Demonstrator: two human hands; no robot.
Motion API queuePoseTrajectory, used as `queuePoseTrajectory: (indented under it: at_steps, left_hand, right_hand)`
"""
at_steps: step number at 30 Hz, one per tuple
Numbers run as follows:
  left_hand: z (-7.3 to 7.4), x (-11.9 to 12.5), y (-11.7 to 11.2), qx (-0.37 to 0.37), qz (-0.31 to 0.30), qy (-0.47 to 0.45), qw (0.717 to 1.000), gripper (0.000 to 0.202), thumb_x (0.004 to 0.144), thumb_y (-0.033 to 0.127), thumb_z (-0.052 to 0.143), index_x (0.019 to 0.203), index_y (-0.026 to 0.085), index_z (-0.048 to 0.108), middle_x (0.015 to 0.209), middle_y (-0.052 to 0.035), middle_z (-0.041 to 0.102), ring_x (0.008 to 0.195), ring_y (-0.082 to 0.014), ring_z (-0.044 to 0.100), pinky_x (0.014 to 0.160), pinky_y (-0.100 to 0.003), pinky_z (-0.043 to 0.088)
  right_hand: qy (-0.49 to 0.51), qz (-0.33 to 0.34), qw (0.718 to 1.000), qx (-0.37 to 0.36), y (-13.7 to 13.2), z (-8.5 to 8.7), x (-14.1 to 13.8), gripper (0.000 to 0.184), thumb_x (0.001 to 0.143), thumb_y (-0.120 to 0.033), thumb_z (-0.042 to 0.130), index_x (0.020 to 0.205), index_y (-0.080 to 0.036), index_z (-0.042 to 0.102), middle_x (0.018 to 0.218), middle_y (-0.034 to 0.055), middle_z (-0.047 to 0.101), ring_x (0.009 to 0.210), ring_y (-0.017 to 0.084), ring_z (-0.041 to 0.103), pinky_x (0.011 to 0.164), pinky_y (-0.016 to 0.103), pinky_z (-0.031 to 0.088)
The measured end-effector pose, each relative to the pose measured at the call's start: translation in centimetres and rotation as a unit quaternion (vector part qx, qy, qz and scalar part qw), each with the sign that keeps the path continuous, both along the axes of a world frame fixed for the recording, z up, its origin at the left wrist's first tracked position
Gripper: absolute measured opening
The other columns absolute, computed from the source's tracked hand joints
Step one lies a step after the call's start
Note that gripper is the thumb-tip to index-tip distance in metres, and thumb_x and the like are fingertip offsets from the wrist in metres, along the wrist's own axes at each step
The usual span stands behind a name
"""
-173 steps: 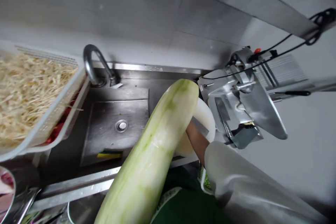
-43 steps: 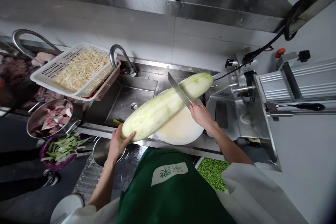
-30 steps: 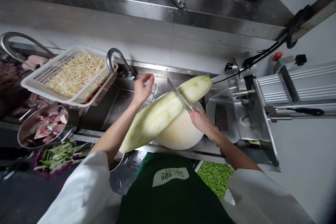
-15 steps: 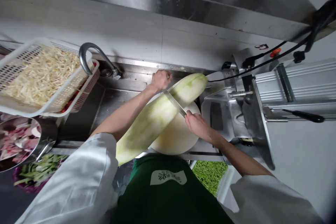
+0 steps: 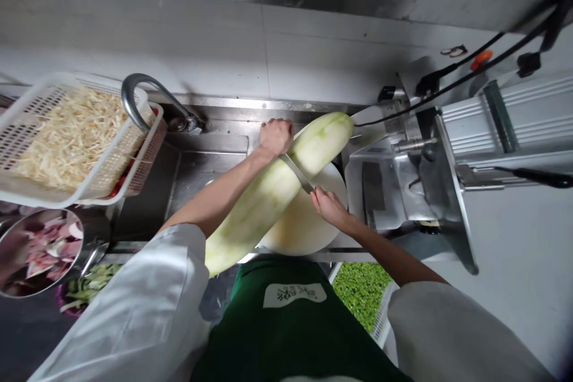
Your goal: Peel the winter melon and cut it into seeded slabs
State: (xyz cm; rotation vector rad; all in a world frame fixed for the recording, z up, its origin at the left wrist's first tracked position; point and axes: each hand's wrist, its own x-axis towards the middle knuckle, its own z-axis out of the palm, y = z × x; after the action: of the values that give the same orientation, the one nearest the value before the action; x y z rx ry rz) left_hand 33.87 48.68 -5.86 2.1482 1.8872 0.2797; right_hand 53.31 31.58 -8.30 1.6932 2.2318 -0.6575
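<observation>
A long pale-green peeled winter melon lies slanting over a round white chopping board, its lower end against my left sleeve. A knife lies across the melon, toward its upper end. My right hand is closed around the handle on the near side of the melon. Across the melon, my left hand is a fist at the far end of the blade, and its fingers hide the tip.
Left are a sink, a tap, a white basket of bean sprouts and a metal pot with raw meat. A metal slicing machine stands right. Chopped greens sit below the board.
The view has shifted slightly. My left hand looks more tightly curled at the blade's far end. The knife remains across the melon at nearly the same place.
</observation>
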Motion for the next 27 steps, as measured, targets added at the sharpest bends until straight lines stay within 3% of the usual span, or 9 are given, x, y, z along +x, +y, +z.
queuePoseTrajectory:
  at_steps: [5, 9, 14, 17, 22, 24, 27]
  left_hand:
    - [-2.6, -1.1, 0.9, -0.086, 0.037, -0.002, 0.996, 0.035, 0.102, 0.029, 0.05, 0.114, 0.017, 0.081, 0.117, -0.0201, 0.078, 0.11, -0.0337, 0.073, 0.096, -0.042, 0.054]
    - [-4.7, -2.0, 2.2, -0.086, 0.055, -0.042, 0.994, 0.034, 0.101, 0.031, 0.053, 0.115, 0.018, 0.082, 0.116, -0.0174, 0.08, 0.109, -0.0294, 0.073, 0.098, -0.037, 0.054]
    - [-5.7, -2.7, 2.9, -0.161, 0.06, -0.103, 0.98, 0.032, 0.101, 0.026, 0.055, 0.116, 0.015, 0.082, 0.106, -0.0172, 0.082, 0.098, -0.0247, 0.076, 0.095, -0.033, 0.054]
    - [-6.2, -2.5, 2.7, -0.158, 0.055, -0.084, 0.982, 0.033, 0.1, 0.024, 0.055, 0.117, 0.015, 0.082, 0.108, -0.0183, 0.082, 0.103, -0.0271, 0.077, 0.096, -0.034, 0.055]
    - [-7.3, -1.7, 1.7, -0.125, 0.046, -0.046, 0.99, 0.037, 0.102, 0.027, 0.051, 0.118, 0.017, 0.083, 0.117, -0.0214, 0.08, 0.11, -0.0323, 0.076, 0.096, -0.039, 0.056]
    - [-7.6, -1.7, 1.7, -0.123, 0.052, -0.054, 0.99, 0.038, 0.104, 0.028, 0.05, 0.12, 0.017, 0.082, 0.119, -0.0211, 0.08, 0.111, -0.0323, 0.076, 0.096, -0.039, 0.056]
    - [-7.8, -2.1, 2.1, -0.134, 0.06, -0.065, 0.987, 0.037, 0.103, 0.025, 0.051, 0.117, 0.014, 0.083, 0.118, -0.0215, 0.08, 0.11, -0.0315, 0.076, 0.096, -0.036, 0.056]
  right_hand:
    - [0.003, 0.018, 1.0, -0.024, 0.6, 1.8, 0.2, 0.033, 0.113, -0.023, 0.035, 0.126, -0.008, 0.061, 0.107, 0.0204, 0.078, 0.102, 0.028, 0.078, 0.081, 0.03, 0.051]
    - [0.013, 0.037, 0.999, -0.028, 1.8, 2.8, -0.1, 0.029, 0.111, -0.018, 0.039, 0.125, -0.008, 0.063, 0.106, 0.0203, 0.078, 0.104, 0.029, 0.078, 0.082, 0.03, 0.051]
    - [0.027, 0.042, 0.997, -0.065, 3.0, 3.4, -0.5, 0.027, 0.104, -0.01, 0.043, 0.119, -0.011, 0.066, 0.105, 0.0193, 0.078, 0.103, 0.03, 0.078, 0.081, 0.031, 0.051]
    - [0.025, 0.042, 0.998, -0.049, 2.5, 1.5, -0.5, 0.03, 0.106, -0.012, 0.04, 0.123, -0.01, 0.065, 0.108, 0.0199, 0.078, 0.104, 0.03, 0.077, 0.084, 0.032, 0.053]
    - [-0.004, 0.017, 0.998, -0.062, 1.1, -3.6, -0.4, 0.039, 0.112, -0.021, 0.031, 0.128, -0.008, 0.064, 0.11, 0.0217, 0.078, 0.105, 0.03, 0.077, 0.089, 0.036, 0.055]
    - [-0.001, 0.014, 0.998, -0.058, 1.0, -4.5, -0.4, 0.039, 0.111, -0.021, 0.032, 0.128, -0.008, 0.064, 0.111, 0.0219, 0.078, 0.104, 0.03, 0.077, 0.09, 0.036, 0.055]
    - [0.007, 0.023, 0.998, -0.057, 1.3, -4.5, -0.4, 0.036, 0.109, -0.018, 0.035, 0.129, -0.009, 0.064, 0.112, 0.0216, 0.077, 0.104, 0.029, 0.077, 0.091, 0.035, 0.055]
